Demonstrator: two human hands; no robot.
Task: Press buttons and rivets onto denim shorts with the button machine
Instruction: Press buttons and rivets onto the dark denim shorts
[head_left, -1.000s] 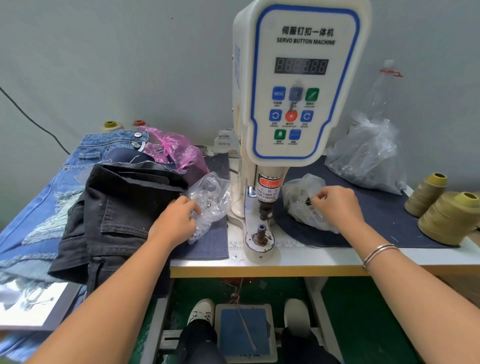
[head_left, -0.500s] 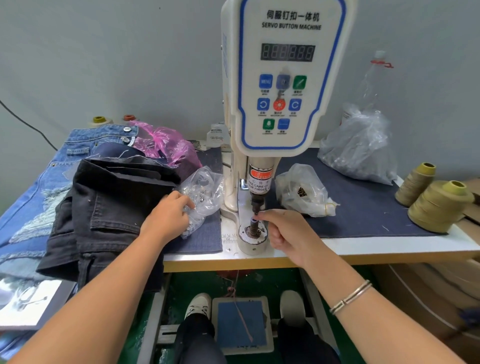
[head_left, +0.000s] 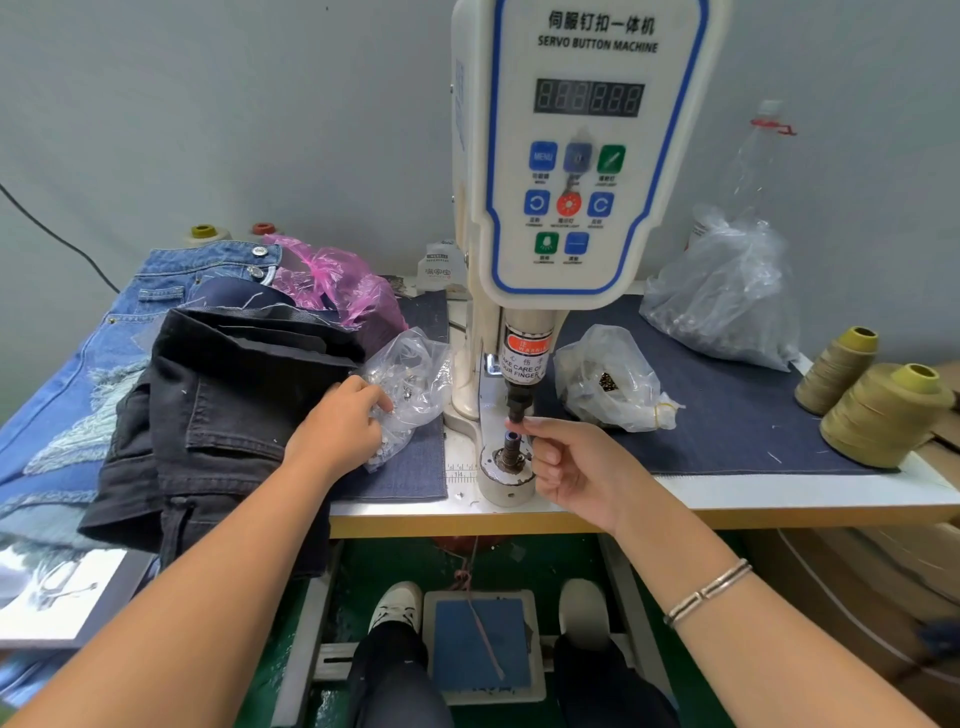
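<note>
Since leaving the right-hand bag (head_left: 608, 382), right hand (head_left: 576, 470) now at the lower die (head_left: 511, 454) — fingers (head_left: 527, 426) pinching a small part, ready for seating — left hand (head_left: 337, 431) still pinching the near bag (head_left: 415, 384).

Table (head_left: 779, 491); denim mat (head_left: 727, 415); shorts (head_left: 218, 415)

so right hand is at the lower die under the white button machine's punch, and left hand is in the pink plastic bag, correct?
Not quite. The head view shows the left hand in the clear plastic bag of metal parts, beside the black denim shorts; the pink plastic bag lies behind, untouched. The right hand is at the lower die under the white button machine's punch, as you said.
</note>
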